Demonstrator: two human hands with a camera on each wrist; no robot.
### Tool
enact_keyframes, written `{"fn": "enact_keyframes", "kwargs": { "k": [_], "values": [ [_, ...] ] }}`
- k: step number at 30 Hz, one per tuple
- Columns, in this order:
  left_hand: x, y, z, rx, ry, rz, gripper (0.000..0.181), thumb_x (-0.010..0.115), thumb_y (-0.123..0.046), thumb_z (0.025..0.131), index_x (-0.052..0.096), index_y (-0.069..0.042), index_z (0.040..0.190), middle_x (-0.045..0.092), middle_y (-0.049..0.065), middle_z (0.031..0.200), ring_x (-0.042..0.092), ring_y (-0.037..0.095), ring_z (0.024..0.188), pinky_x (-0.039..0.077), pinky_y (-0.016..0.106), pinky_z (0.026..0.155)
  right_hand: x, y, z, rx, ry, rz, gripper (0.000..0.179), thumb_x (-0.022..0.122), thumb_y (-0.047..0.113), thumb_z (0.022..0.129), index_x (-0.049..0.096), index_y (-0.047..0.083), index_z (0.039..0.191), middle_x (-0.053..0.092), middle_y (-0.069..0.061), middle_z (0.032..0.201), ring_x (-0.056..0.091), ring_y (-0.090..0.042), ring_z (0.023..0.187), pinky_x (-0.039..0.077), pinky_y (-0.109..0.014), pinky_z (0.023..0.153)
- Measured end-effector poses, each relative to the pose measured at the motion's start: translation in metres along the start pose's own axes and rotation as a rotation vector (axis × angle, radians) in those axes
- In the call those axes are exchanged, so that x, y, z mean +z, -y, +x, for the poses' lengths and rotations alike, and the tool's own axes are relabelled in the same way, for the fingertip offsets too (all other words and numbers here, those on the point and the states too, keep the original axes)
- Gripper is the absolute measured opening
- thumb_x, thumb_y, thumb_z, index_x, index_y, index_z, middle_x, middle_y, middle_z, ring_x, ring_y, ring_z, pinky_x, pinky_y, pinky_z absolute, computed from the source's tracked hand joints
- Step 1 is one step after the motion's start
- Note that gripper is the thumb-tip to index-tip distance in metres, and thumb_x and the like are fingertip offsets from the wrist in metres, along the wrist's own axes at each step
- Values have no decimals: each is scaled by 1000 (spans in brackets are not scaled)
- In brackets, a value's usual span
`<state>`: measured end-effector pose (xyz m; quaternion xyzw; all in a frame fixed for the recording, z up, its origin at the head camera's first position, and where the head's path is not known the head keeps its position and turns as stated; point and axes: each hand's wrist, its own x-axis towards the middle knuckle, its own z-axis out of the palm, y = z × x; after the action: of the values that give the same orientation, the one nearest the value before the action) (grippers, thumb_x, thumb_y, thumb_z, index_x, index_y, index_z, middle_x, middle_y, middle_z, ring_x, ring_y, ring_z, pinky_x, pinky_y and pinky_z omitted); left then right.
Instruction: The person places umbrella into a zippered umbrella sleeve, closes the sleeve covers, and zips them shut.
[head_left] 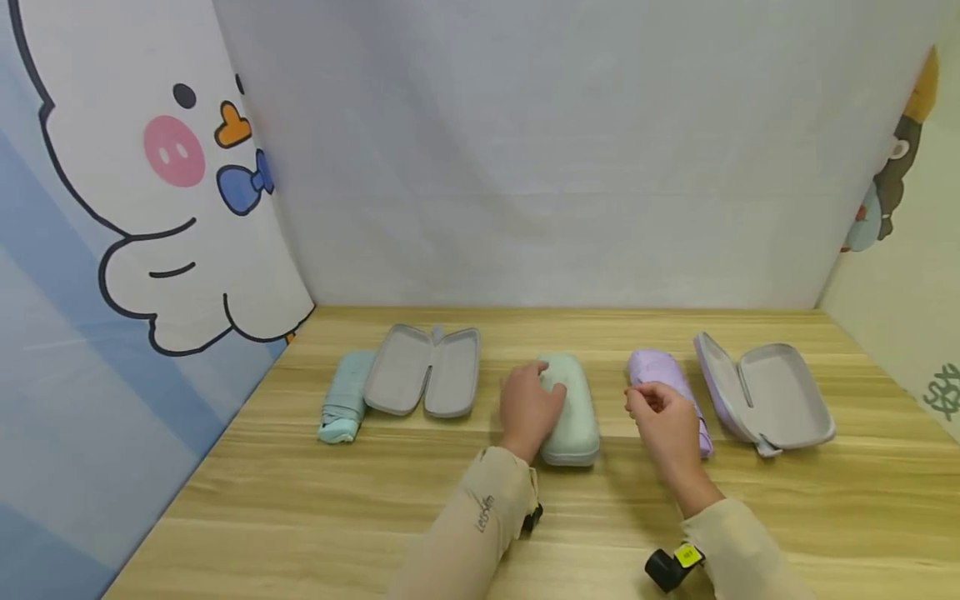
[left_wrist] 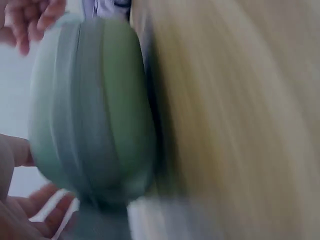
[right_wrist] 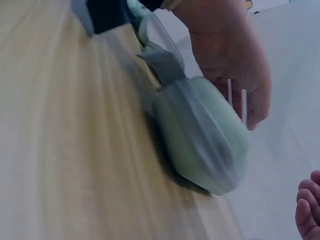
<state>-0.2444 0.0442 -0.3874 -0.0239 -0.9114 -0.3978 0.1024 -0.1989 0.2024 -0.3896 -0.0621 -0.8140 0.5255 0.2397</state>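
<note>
A closed pale green zip case (head_left: 572, 412) lies in the middle of the table, with a grey band around its side (left_wrist: 90, 110). My left hand (head_left: 528, 408) is at its left edge; the thumb and a finger reach over the top, and the fingers look loosely bent. The right wrist view shows this hand (right_wrist: 227, 60) beside the case (right_wrist: 205, 135). My right hand (head_left: 666, 425) hovers right of the case, its fingers loosely curled and nothing visible in them. Beneath and behind it lies a folded purple umbrella (head_left: 660, 371).
An open case with grey lining (head_left: 453, 375) lies at the left, beside a folded teal umbrella (head_left: 348, 392). At the right another case, purple outside with grey lining (head_left: 783, 396), lies open next to the purple umbrella. A pale cloth wall (head_left: 555, 167) stands behind the table.
</note>
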Motion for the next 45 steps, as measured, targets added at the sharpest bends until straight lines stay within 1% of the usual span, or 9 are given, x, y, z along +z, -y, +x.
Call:
{"fn": "enact_keyframes", "kwargs": {
  "k": [4,7,14,19,24,32,36,41,45],
  "values": [
    [15,-31,-12,175,43,-52,26,64,-18,82,68,-12,107,65,-4,90,58,12,83,46,23,70,-19,0,11,-99,-174,-48,14,58,3,82,69,-4,86,63,-9,71,50,1,59,40,-12,53],
    [31,-54,-20,197,158,-79,27,64,-22,83,67,-11,108,65,-6,87,58,6,75,45,20,64,-38,-5,21,-151,-272,-118,18,55,2,80,68,-5,91,63,-12,75,46,8,60,38,-10,57],
    [66,-84,-35,47,300,155,71,65,-53,79,51,-2,127,54,7,113,57,19,96,46,27,78,-79,-25,38,-122,-330,-295,29,53,2,80,63,-9,105,62,-20,89,50,-5,71,36,-17,65],
    [85,-90,-40,-100,286,224,88,65,-63,73,41,-1,131,49,9,105,58,22,78,48,31,63,-105,-40,40,-54,-311,-386,40,48,2,80,54,-16,115,55,-29,101,49,-41,94,35,-48,81],
    [95,-90,-37,-140,250,295,84,72,-58,69,44,-2,124,49,8,97,56,20,72,47,30,59,-126,-57,40,63,-263,-448,48,47,3,81,43,-21,122,46,-38,112,36,-52,107,24,-56,93],
    [98,-82,-30,-155,300,9,54,81,-36,66,61,0,100,61,9,87,57,20,82,47,27,72,-146,-78,40,289,-88,-531,58,45,14,85,33,-27,124,36,-46,119,32,-57,111,24,-58,96],
    [97,-77,-27,-144,341,6,47,79,-37,67,64,-2,93,62,6,85,56,17,77,46,25,72,-151,-82,41,376,14,-499,59,40,19,89,30,-26,127,33,-45,126,33,-56,115,28,-58,96],
    [94,-76,-25,-168,332,-36,41,80,-33,66,65,-1,86,61,6,79,53,16,69,45,25,67,-154,-89,40,377,14,-446,52,39,17,91,40,-22,124,39,-41,125,39,-53,112,32,-56,93],
    [96,-75,-25,-280,319,-299,31,82,-16,66,61,2,79,58,8,71,59,18,59,51,29,58,-153,-90,39,378,-28,-417,49,39,17,91,45,-20,122,44,-39,122,43,-50,108,36,-55,89]
  ]
}}
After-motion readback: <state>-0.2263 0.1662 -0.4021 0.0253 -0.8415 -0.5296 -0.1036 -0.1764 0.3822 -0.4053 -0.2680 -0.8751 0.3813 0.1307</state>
